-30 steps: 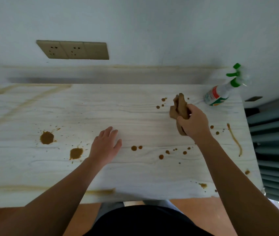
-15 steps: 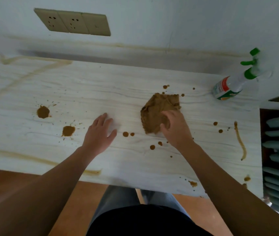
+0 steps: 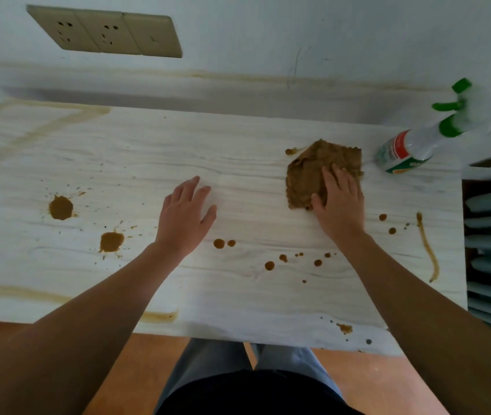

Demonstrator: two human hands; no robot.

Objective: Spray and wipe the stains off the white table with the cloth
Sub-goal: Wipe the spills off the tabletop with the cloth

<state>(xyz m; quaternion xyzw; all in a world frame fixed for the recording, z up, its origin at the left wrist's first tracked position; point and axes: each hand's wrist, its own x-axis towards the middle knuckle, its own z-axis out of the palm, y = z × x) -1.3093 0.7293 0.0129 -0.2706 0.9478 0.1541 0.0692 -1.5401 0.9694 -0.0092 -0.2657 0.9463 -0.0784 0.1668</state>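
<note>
The brown cloth lay spread flat on the white tabletop at right of centre, with the right hand pressed palm-down, fingers extended, on its lower right part. The left hand rested flat with spread fingers at centre frame, holding nothing, well apart from the cloth. A spray bottle stood just right of the cloth. Brown stains dotted the left side, with smaller drops below the hands and a streak at right.
</note>
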